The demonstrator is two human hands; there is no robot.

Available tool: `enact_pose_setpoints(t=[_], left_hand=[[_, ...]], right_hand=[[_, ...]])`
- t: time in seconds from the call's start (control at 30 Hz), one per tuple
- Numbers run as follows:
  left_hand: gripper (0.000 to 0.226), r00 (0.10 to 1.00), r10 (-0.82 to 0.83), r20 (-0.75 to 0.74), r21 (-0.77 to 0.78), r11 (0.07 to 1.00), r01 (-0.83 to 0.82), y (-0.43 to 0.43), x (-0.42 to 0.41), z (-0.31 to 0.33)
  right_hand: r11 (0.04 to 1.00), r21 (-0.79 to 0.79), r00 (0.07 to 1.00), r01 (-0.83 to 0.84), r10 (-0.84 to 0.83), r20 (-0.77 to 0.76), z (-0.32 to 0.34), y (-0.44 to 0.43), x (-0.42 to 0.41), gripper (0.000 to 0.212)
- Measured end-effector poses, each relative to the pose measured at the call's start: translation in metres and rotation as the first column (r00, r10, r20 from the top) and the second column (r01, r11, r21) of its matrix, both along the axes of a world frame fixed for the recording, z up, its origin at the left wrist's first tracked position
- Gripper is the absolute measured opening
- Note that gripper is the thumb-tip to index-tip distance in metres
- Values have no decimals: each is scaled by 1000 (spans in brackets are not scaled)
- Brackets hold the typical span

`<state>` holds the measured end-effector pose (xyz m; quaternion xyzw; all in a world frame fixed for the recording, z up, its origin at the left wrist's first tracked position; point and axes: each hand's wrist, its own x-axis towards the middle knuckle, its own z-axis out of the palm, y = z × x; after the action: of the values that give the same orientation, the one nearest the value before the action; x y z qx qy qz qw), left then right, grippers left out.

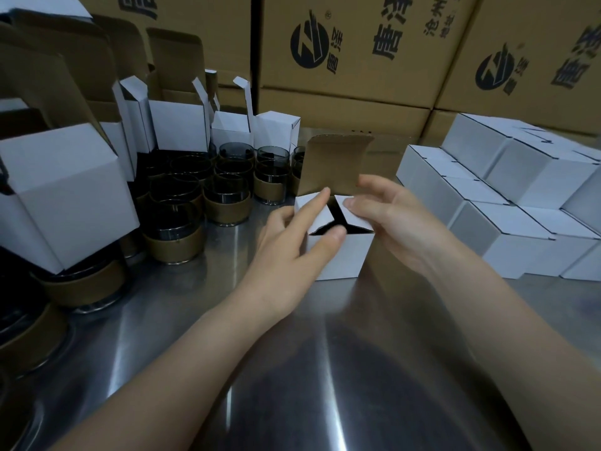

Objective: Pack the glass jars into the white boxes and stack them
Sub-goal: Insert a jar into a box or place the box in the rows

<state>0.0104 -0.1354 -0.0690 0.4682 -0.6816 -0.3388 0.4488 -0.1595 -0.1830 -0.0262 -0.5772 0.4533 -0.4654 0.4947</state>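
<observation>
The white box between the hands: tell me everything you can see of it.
The white box is cardboard, white outside and brown inside. It stands upright on the steel table, top open: its lid flap stands up at the back while two side flaps are folded inward, a dark gap between them. The left hand presses the left flap, the right hand the right.

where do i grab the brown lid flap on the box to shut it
Pinch the lid flap at its free top edge, from above: it stands upright on the white box's far side, with the side flaps folded in below.
</observation>
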Motion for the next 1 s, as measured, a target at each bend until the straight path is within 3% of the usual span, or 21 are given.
enact_pose_setpoints(t=[0.17, 0.33, 0.5, 0.67, 0.87, 1.0], left_hand=[[29, 988, 83, -133, 22, 997, -81, -1, 0, 5], [29, 962, 87, -258, 62, 995, -73, -3, 1, 13], [40, 878, 76, -472, 73, 996, -47, -1, 1, 15], [62, 867, 55, -495, 89, 996, -13, -1, 3, 17], [41, 880, 33, -474, 94, 995, 14, 2, 4, 19], [28, 889, 59, -454, 109, 994, -11, 1, 4, 18]], right_hand=[[999, -17, 999, -30, 30, -24, -1, 2, 3, 22], [997, -49, 998, -54, 52, -36, -2, 3, 6, 20], [996, -75, 998, -47, 43, -49, -4, 2, 6, 26], [994, -87, 997, -66, 63, -37, -5, 2, 6, 28], [990, -118, 996, -80, 74, -50, -3, 2, 5, 25], [990, -126, 984, -70, 48, -171, -2, 2, 3, 32]])
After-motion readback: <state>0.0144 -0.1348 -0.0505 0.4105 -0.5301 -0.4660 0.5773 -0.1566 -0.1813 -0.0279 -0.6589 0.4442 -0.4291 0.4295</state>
